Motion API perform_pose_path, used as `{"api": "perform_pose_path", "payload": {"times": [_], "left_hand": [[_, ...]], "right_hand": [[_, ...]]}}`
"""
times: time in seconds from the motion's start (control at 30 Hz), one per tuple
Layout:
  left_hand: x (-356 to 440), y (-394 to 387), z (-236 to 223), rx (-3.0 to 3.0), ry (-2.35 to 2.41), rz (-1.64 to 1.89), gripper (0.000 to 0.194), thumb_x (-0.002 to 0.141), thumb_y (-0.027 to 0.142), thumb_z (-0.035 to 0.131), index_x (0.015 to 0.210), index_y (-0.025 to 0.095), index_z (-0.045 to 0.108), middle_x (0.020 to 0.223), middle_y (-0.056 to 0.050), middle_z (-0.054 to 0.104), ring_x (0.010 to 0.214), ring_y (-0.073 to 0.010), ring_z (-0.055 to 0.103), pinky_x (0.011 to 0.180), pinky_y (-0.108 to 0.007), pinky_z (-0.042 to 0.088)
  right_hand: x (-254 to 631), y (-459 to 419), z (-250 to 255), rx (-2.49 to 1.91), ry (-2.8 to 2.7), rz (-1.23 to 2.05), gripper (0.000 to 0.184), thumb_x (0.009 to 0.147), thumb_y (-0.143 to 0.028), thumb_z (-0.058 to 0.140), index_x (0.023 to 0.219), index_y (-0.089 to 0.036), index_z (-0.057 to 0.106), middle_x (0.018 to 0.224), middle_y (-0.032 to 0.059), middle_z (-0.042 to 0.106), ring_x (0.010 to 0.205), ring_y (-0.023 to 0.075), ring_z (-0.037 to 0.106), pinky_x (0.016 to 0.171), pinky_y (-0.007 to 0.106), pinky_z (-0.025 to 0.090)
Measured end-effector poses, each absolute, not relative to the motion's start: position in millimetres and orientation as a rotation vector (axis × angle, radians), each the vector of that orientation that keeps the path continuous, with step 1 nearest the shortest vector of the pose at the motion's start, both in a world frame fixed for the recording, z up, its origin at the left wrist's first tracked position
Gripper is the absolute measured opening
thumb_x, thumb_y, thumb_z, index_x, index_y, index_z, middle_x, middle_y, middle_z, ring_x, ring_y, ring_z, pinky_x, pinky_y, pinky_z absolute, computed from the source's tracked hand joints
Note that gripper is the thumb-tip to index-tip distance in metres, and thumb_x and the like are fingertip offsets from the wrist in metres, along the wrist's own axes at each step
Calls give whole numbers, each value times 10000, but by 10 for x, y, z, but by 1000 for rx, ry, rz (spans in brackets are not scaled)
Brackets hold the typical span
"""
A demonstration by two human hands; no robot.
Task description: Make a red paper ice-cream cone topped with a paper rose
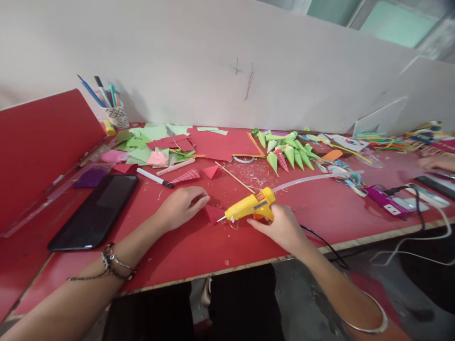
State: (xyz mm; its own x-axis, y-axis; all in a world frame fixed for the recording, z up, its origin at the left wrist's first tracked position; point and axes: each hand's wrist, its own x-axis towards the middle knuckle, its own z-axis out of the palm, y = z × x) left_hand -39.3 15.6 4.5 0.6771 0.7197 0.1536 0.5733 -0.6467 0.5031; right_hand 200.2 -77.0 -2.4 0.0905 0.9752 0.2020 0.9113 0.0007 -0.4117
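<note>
My right hand (280, 226) is wrapped around the handle of a yellow glue gun (250, 206). A long clear glue stick (313, 179) sticks out of its back end. The gun's metal nozzle points left, at the edge of a small red paper piece (212, 214) on the table. My left hand (184, 207) is at the paper's left end, its fingers curled down and pressed together on it; the fingertips are partly hidden. Just beyond it lie a red patterned paper cone (185, 176), a plain red folded paper piece (210, 171) and a white marker (153, 177).
A black phone (94, 210) lies at left. Green and red paper scraps (142, 144), a pen cup (118, 117) and several green paper cones (289, 151) line the back. A purple power strip (389, 201) with cables is at right, near another person's hand (437, 164).
</note>
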Motion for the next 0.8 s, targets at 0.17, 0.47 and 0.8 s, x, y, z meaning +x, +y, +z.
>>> {"api": "perform_pose_path", "payload": {"times": [0.17, 0.47, 0.8], "left_hand": [[-392, 157, 37, 2451, 1030, 469, 288, 854, 369, 346, 817, 177, 557, 757, -20, 594, 653, -141, 529, 612, -243, 384], [-395, 160, 45, 2473, 1025, 478, 260, 855, 333, 350, 809, 176, 553, 771, -20, 592, 666, -139, 526, 621, -244, 384], [-400, 152, 55, 2482, 996, 509, 266, 852, 346, 355, 792, 174, 548, 727, -17, 571, 629, -131, 504, 596, -239, 378]], "right_hand": [[1992, -766, -36, -1937, -1879, 151, 287, 653, -460, 573, 619, -185, 496, 543, 33, 580, 483, 158, 545, 427, 233, 363], [2025, -751, -28, -1986, -1868, 140, 298, 660, -467, 570, 636, -182, 484, 533, 34, 570, 488, 170, 551, 429, 237, 356], [2330, -660, 0, -2024, -1703, 17, 347, 661, -526, 543, 686, -183, 497, 554, 45, 570, 517, 200, 564, 450, 258, 371]]}}
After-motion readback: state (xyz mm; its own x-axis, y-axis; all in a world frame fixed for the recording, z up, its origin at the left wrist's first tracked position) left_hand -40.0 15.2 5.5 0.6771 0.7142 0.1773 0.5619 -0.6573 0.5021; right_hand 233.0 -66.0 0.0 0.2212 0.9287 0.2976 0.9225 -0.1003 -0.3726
